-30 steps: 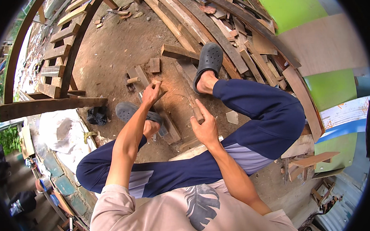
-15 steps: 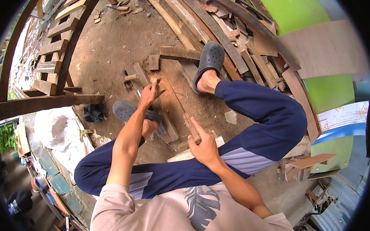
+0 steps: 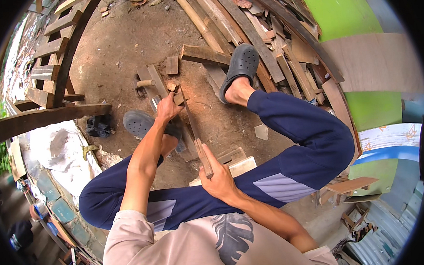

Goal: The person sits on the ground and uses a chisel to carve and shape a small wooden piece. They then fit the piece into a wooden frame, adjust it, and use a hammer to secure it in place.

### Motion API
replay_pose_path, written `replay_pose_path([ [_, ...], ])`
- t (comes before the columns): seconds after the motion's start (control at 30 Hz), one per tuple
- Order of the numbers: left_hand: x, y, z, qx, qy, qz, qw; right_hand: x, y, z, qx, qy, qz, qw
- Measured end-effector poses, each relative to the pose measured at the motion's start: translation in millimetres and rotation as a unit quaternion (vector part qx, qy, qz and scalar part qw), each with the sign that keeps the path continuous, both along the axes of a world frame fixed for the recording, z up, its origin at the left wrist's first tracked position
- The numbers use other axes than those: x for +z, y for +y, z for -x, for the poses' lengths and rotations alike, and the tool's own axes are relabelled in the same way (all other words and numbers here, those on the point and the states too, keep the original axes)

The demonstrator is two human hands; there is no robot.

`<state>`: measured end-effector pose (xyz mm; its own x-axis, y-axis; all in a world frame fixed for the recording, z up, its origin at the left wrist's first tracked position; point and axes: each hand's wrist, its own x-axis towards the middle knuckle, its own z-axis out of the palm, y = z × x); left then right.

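Since its blade looks thin and long, the saw (image 3: 194,131) at the frame's centre should handle light and slightly whippy, best held by its stiff wooden handle (image 3: 203,158). The right hand (image 3: 218,182) is wrapped around that handle's lower end, with the blade running up and left beyond the grip; beside the blade, the left hand (image 3: 168,108) rests at a wood block (image 3: 179,99), whether clamped I cannot tell.

Outdoor woodworking yard; dirt ground (image 3: 126,43); stacked planks (image 3: 265,52); wood scraps (image 3: 172,65).
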<state>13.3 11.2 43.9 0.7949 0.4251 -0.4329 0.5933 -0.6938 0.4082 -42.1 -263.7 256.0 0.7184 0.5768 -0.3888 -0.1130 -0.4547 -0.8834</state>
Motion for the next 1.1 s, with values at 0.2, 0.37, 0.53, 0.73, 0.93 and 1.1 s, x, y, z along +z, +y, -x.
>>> replay_pose_path([
  [0.2,-16,7,3,-0.012,-0.033,0.019,0.999,-41,48,-45,0.021,0.043,0.079,0.996],
  [0.37,-14,11,4,-0.011,-0.035,0.027,0.999,-43,28,-24,-0.011,-0.024,0.015,1.0],
  [0.53,-11,12,9,-0.013,-0.072,0.039,0.997,-67,58,-61,0.012,0.061,0.116,0.991],
  [0.73,-14,11,12,-0.006,-0.046,0.023,0.999,-24,31,-32,0.011,0.006,0.058,0.998],
  [0.93,-6,7,10,0.002,-0.051,0.032,0.998,-56,56,-52,0.008,0.003,0.049,0.999],
  [1.1,-9,14,12,0.002,-0.087,0.03,0.996,-26,38,-35,0.003,0.014,0.034,0.999],
])
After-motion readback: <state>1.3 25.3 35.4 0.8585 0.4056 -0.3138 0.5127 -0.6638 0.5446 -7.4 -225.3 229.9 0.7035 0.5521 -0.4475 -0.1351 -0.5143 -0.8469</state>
